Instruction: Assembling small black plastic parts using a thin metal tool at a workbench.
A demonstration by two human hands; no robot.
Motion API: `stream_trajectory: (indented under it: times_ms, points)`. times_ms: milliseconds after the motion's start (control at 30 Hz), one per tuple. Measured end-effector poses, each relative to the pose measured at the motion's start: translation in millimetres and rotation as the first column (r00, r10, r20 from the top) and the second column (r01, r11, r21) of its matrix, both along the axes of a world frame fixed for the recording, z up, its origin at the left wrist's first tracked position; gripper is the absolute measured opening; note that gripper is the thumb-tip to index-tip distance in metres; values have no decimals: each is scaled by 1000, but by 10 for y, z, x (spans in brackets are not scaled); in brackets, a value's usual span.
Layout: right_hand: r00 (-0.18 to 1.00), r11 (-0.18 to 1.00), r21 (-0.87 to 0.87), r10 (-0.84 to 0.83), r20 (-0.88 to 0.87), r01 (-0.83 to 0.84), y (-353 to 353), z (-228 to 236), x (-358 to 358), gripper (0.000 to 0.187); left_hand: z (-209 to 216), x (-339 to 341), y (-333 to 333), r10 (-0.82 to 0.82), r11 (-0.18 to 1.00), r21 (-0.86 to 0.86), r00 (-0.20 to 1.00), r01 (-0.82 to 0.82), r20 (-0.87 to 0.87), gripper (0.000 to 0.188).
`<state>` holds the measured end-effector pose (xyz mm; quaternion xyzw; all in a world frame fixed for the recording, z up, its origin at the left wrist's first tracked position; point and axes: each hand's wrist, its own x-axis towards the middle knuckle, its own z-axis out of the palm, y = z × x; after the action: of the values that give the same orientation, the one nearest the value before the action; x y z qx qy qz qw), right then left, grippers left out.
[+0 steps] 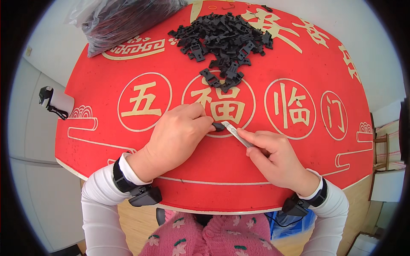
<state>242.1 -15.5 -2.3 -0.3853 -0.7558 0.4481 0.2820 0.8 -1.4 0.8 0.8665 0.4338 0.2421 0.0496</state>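
Between the fingertips of my left hand (pixel 179 134) is a small black plastic piece (pixel 219 126), mostly covered by the fingers. My right hand (pixel 277 158) grips a slim silver utility knife (pixel 239 135), its tip pointing up and left. The knife's tip meets or nearly meets the black piece; whether it touches cannot be made out. Beyond both hands lies a heap of black plastic parts (pixel 222 36), with a few loose ones (pixel 228 77) at its near edge.
A red mat (pixel 209 166) with gold lettering covers the table. At the far left sits a clear plastic bag (pixel 124 25) of dark contents. A white bottle with a black lid (pixel 60 102) stands by the left edge. Below the table's right front hangs something blue (pixel 290 228).
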Motion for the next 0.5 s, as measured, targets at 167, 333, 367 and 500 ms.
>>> stream_trajectory:
  times_ms: [167, 333, 367, 500]
  points:
    - [1000, 1000, 24, -5, -8, 5, -16, -18, -6, 42, 27, 37, -50, -5, 999, -37, 1000, 5, -1, 12]
    - [1000, 999, 36, -6, -3, 6, -43, -14, -20, 42, 35, 52, -78, -15, 998, -55, 1000, 15, 0, 11]
    - [1000, 999, 36, -11, -16, 12, -44, -24, -20, 42, 36, 51, -72, -16, 998, -55, 1000, 16, 13, 11]
    - [998, 999, 42, -33, -52, 35, -27, -72, -14, 42, 27, 58, -51, -16, 998, -60, 998, 19, 53, 11]
